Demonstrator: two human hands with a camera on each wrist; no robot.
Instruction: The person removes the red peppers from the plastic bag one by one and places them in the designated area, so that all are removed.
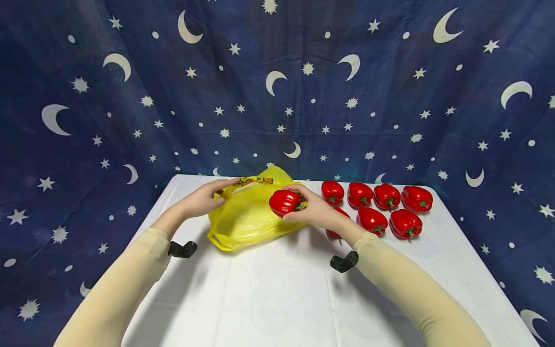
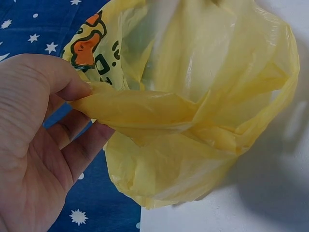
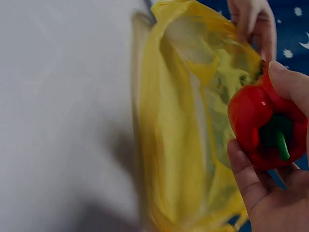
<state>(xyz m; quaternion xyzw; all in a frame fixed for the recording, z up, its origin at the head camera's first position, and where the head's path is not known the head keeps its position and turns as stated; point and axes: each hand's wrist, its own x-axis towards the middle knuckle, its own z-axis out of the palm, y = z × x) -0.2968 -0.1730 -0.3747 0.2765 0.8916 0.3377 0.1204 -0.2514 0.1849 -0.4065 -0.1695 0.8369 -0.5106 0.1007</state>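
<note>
A yellow plastic bag (image 1: 247, 217) lies on the white table with its mouth spread apart. My left hand (image 1: 203, 196) pinches the bag's rim at its left side; in the left wrist view, thumb and fingers of that hand (image 2: 43, 130) grip a fold of the yellow plastic (image 2: 145, 111). My right hand (image 1: 315, 208) holds a red bell pepper (image 1: 284, 202) over the bag's right part. The right wrist view shows this pepper (image 3: 263, 125) between thumb and fingers, its green stem facing the camera, beside the bag's opening (image 3: 193, 121).
Several more red bell peppers (image 1: 372, 220) stand in two rows at the right of the table (image 1: 277, 299), one partly hidden behind the right forearm. A dark blue cloth (image 1: 260, 86) with moons and stars hangs behind the table. A black band is on each wrist.
</note>
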